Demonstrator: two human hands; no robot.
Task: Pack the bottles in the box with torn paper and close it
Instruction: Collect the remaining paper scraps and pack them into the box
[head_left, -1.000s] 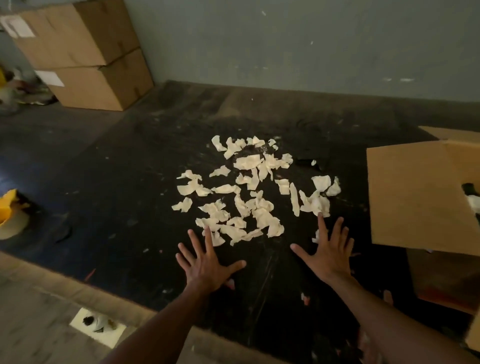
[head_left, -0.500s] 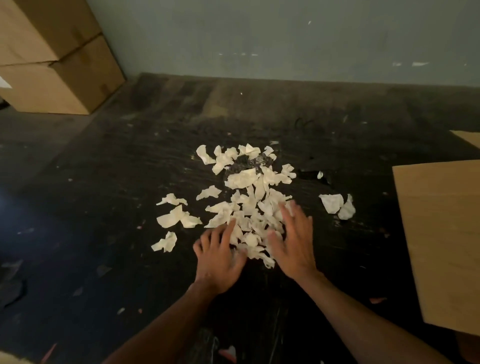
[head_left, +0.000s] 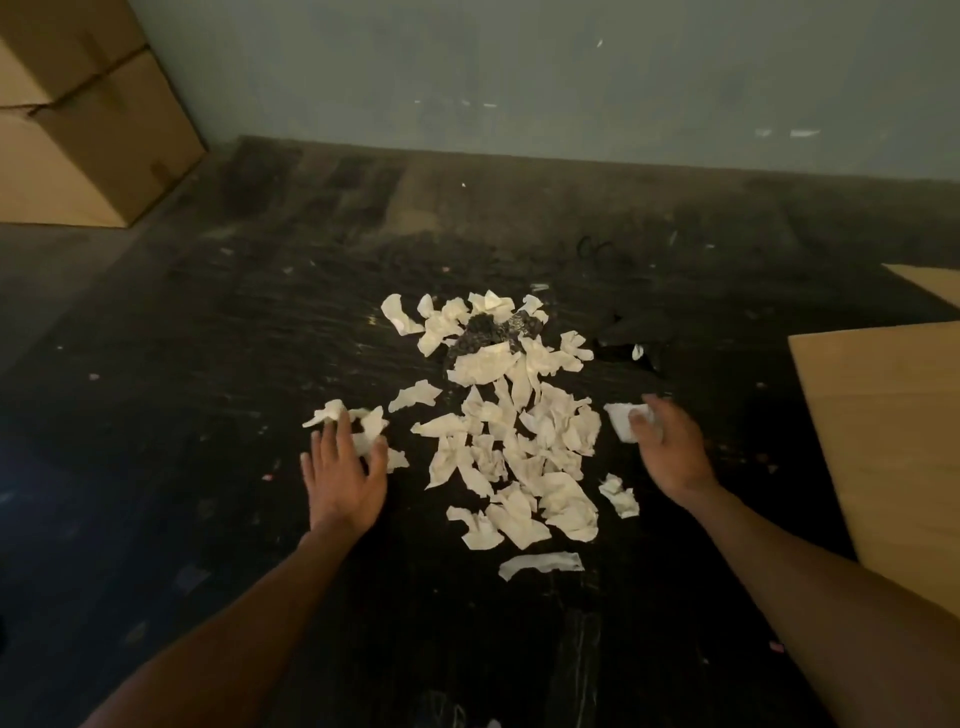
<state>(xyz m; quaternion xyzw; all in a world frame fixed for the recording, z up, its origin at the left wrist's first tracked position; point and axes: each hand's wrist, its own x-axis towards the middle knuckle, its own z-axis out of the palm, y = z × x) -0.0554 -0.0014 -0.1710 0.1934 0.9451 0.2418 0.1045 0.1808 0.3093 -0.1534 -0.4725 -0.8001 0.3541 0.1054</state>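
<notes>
One scrap (head_left: 621, 425) sits in the curled right fingers (head_left: 655, 417) (blurred); left fingers (head_left: 343, 432) lie straight on torn paper (head_left: 374, 422).

No text, label, brand, number or sign is readable from where I look. Stacked brown cardboard boxes (head_left: 78, 135), far left: the faces show plain, nothing legible. Flat tan cardboard flap (head_left: 883, 441), right edge: the side turned up is bare board. Torn cream paper scraps (head_left: 519, 447) strewn on the scuffed black floor (head_left: 208, 364): no lettering I can make out. The light is dim and the focus soft.
</notes>
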